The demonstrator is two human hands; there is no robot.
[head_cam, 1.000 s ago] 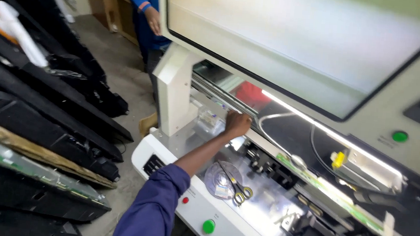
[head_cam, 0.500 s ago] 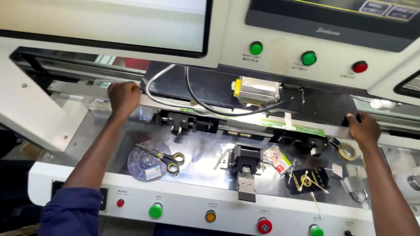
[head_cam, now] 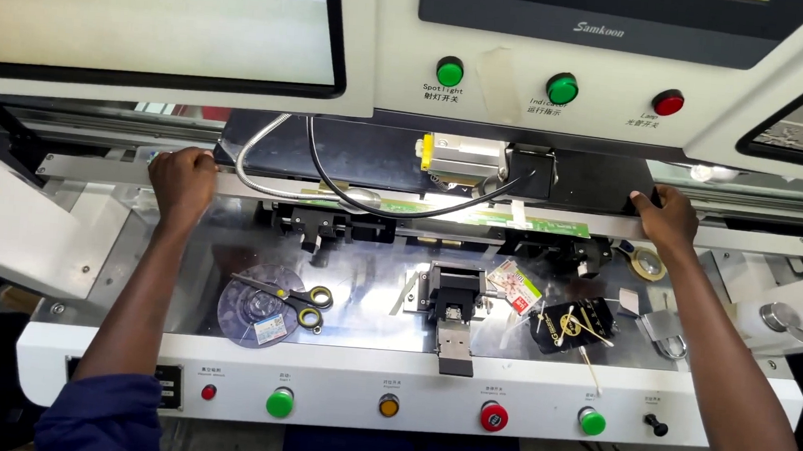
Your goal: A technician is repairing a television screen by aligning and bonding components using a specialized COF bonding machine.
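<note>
While both hands grip the long metal rail [head_cam: 422,201] across the machine, the left hand [head_cam: 182,180] curls closed over its left end, scissors [head_cam: 286,293] lie on the worktop [head_cam: 368,290] below, and the right hand [head_cam: 667,218] clasps the rail's right end.

My hands, left [head_cam: 182,180] and right [head_cam: 667,218], rest on the rail [head_cam: 422,201]; before it, scissors [head_cam: 286,294] lie left, tape roll [head_cam: 649,264] right.
</note>
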